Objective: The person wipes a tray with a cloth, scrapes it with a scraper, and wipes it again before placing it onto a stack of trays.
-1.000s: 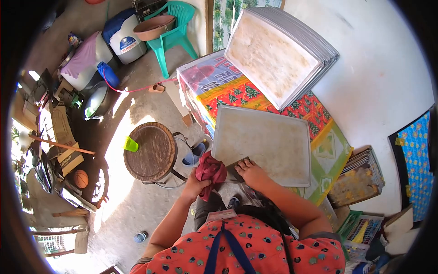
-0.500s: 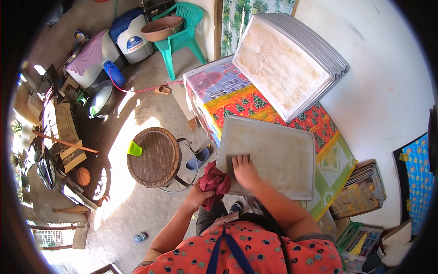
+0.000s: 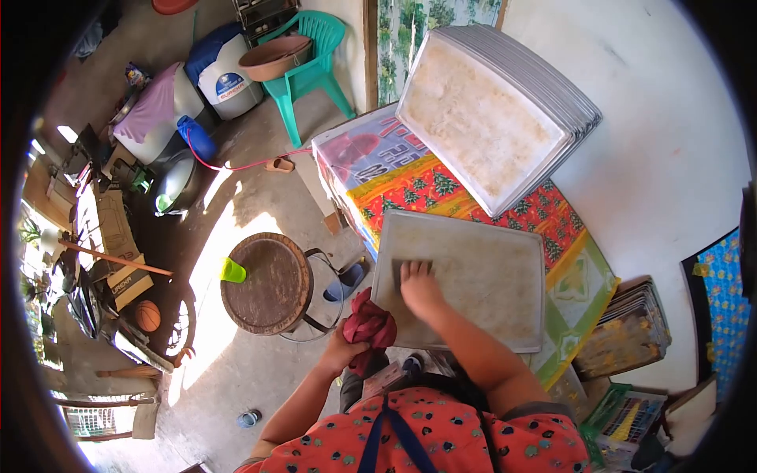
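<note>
A worn metal baking tray (image 3: 489,276) lies flat at the near side of the covered table. On its left part rests my right hand (image 3: 422,290), fingers pressed down on a dark, flat scraper-like piece (image 3: 398,273) against the tray's surface. My left hand (image 3: 341,351) is closed around a bunched dark red cloth (image 3: 369,325), held just off the tray's lower left corner. Behind this tray, a tall stack of similar trays (image 3: 481,118) stands on the table, its top one stained brown.
A patterned plastic cover (image 3: 572,288) drapes the table. Left of it stands a round wooden stool (image 3: 268,288) with a green cup (image 3: 233,270). More dirty trays (image 3: 623,339) lean at the right. A green chair (image 3: 311,67) holding a brown basin (image 3: 276,57) is farther back.
My right hand has slid a little toward the tray's far edge with the dark piece under its fingers. The left hand still grips the cloth. The whole view has shifted slightly.
</note>
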A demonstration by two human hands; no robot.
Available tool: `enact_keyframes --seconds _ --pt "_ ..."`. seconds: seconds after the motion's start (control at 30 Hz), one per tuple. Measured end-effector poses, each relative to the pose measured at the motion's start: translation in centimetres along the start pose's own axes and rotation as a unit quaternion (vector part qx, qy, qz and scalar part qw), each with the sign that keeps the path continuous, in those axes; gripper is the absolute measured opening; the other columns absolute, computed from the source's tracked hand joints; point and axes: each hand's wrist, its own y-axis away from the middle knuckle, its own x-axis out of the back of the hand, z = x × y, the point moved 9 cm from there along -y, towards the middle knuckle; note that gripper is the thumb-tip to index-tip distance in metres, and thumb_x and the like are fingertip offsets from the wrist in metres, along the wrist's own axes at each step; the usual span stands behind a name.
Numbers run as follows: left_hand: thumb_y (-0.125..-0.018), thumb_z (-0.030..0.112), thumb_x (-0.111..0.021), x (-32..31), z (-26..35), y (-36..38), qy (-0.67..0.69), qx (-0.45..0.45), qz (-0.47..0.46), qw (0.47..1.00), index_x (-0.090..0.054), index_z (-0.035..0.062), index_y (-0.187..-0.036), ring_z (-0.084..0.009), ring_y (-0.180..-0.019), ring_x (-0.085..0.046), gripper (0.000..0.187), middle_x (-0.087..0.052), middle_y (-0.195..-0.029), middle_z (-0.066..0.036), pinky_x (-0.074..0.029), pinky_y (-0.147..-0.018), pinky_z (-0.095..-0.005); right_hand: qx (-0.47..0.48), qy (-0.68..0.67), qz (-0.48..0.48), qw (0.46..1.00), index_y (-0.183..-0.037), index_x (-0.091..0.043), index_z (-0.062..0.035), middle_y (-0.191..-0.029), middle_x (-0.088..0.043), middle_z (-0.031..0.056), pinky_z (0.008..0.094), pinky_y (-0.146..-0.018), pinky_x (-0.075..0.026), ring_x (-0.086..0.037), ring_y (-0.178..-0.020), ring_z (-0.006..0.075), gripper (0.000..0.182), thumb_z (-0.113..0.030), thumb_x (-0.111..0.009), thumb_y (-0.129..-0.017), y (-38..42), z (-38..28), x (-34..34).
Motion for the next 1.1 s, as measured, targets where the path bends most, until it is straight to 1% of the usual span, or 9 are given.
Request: enact_keyframes --seconds 0.17,0.3,0.4,0.5,0.63,0.77,0.97,1.07,1.1 --pt "-0.068 -0.003 -0.07 0.1 0.0 0.2 -0.004 -0.003 -0.001 1.0 -0.042 0.0025 -0.131 -0.0211 -0.109 -0.056 0.069 -0.057 -0.119 -0.01 -0.045 -0.098 -0.0365 0.026 -0.085 0.059 0.994 -0.109 -0.058 0.0027 -0.11 -0.059 0.0219 0.0527 -0.081 -0.049 -0.058 -0.103 0.0398 0.033 -0.017 -0.051 -0.083 2.8 -1.8 1.0" --pt "-0.068 -0.004 -0.069 -0.3 0.7 0.4 0.002 -0.001 0.001 1.0 -0.042 0.0029 -0.131 -0.0214 -0.109 -0.057 0.069 -0.057 -0.12 -0.01 -0.045 -0.098 -0.0363 -0.172 -0.081 -0.054 0.98 -0.107 -0.059 0.001 -0.109 -0.06 0.0218 0.051 -0.082 -0.048 -0.058 -0.105 0.0385 0.03 -0.016 -0.051 -0.084 -1.7 8.6 -2.8" --pt "-0.067 -0.005 -0.068 0.1 0.1 0.2 0.009 -0.012 0.008 1.0 -0.043 0.0032 -0.131 -0.0217 -0.11 -0.057 0.069 -0.057 -0.12 -0.009 -0.045 -0.097 -0.0361 -0.219 -0.129 -0.088 0.963 -0.11 -0.058 0.0017 -0.107 -0.061 0.0213 0.0513 -0.083 -0.048 -0.058 -0.104 0.0381 0.032 -0.016 -0.051 -0.085 -0.6 12.7 -3.9" --pt "-0.067 -0.005 -0.067 -0.2 0.0 0.5 0.023 -0.023 0.019 0.999 -0.044 0.0033 -0.13 -0.0219 -0.11 -0.056 0.068 -0.057 -0.12 -0.008 -0.045 -0.097 -0.0358 -0.164 -0.019 -0.026 0.986 -0.113 -0.057 0.0018 -0.111 -0.059 0.0217 0.0515 -0.083 -0.048 -0.057 -0.107 0.0386 0.034 -0.016 -0.05 -0.085 4.7 9.6 -2.6" --pt "-0.068 -0.004 -0.066 -0.2 0.1 0.2 0.012 -0.039 0.015 0.999 -0.045 0.0033 -0.129 -0.0222 -0.107 -0.058 0.065 -0.058 -0.117 -0.009 -0.047 -0.095 -0.0362 0.008 -0.068 -0.089 0.994 -0.129 -0.048 0.0013 -0.131 -0.049 0.0245 0.0553 -0.096 -0.041 -0.049 -0.12 0.0426 0.045 -0.015 -0.047 -0.087 14.5 0.8 0.2" --pt "-0.068 -0.004 -0.067 -0.6 0.7 0.2 -0.002 -0.051 0.01 0.999 -0.045 0.0008 -0.125 -0.0209 -0.101 -0.06 0.062 -0.059 -0.114 -0.01 -0.049 -0.09 -0.0347 -0.084 -0.146 -0.167 0.971 -0.137 -0.041 -0.0024 -0.142 -0.041 0.0208 0.0523 -0.107 -0.032 -0.043 -0.128 0.0398 0.049 -0.014 -0.044 -0.089 20.2 5.0 -0.4" --pt "-0.069 -0.003 -0.067 -2.0 2.1 1.4 -0.016 -0.088 0.005 0.996 -0.044 0.0009 -0.126 -0.0206 -0.103 -0.059 0.061 -0.058 -0.115 -0.011 -0.048 -0.091 -0.034 -0.301 -0.037 -0.085 0.949 -0.122 -0.052 0.0004 -0.123 -0.055 0.0212 0.0453 -0.094 -0.043 -0.053 -0.112 0.037 0.038 -0.008 -0.045 -0.085 21.5 23.8 -1.1" --pt "-0.07 -0.002 -0.067 -1.6 1.7 1.8 -0.034 -0.086 0.021 0.995 -0.044 0.0008 -0.125 -0.0207 -0.103 -0.059 0.06 -0.058 -0.114 -0.011 -0.048 -0.091 -0.0337 -0.291 -0.181 -0.118 0.932 -0.113 -0.054 0.0022 -0.113 -0.058 0.0231 0.0461 -0.089 -0.045 -0.056 -0.104 0.0376 0.032 -0.006 -0.047 -0.082 17.4 18.7 -2.0" --pt "-0.07 -0.002 -0.068 -1.6 1.5 2.1 -0.034 -0.078 0.023 0.996 -0.044 0.0008 -0.125 -0.0207 -0.103 -0.059 0.06 -0.058 -0.114 -0.012 -0.048 -0.09 -0.0336 -0.198 -0.125 -0.008 0.972 -0.107 -0.055 0.0031 -0.107 -0.059 0.0249 0.0462 -0.088 -0.046 -0.058 -0.098 0.0384 0.028 -0.006 -0.047 -0.081 16.0 13.7 0.0"
